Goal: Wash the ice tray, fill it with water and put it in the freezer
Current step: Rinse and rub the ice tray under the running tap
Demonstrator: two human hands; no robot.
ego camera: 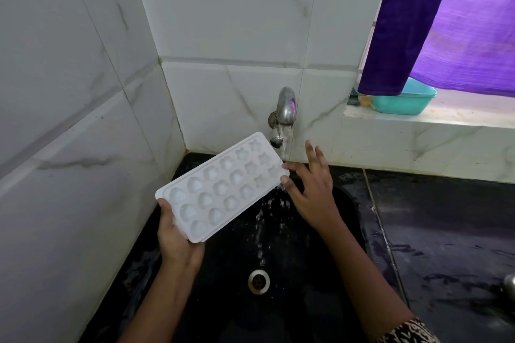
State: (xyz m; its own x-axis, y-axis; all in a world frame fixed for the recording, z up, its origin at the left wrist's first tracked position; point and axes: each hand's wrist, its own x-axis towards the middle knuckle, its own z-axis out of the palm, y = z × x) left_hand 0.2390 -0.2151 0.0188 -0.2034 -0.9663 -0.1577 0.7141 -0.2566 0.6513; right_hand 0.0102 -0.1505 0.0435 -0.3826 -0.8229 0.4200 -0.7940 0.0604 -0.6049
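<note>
The left hand (174, 234) gripped the near end of the white plastic ice tray (223, 186), held tilted over the black sink (320, 259) beneath the running steel tap (285, 106). The right hand (312, 192), fingers spread, touched its far corner.

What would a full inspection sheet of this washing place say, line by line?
Surface: wet black sink basin with round metal drain; dark wet countertop beside it.
Job's things: white plastic ice tray, tilted, far corner under the running metal wall tap; water spills off.
Clutter: metal object, cut off at right edge.
Hands: left hand grips the tray's near end; right hand has thumb and forefinger at its far corner, pinch unclear.
Cables: nothing seen.
Surroundings: white marbled wall tiles, purple curtain, teal plastic basin on ledge.
</note>
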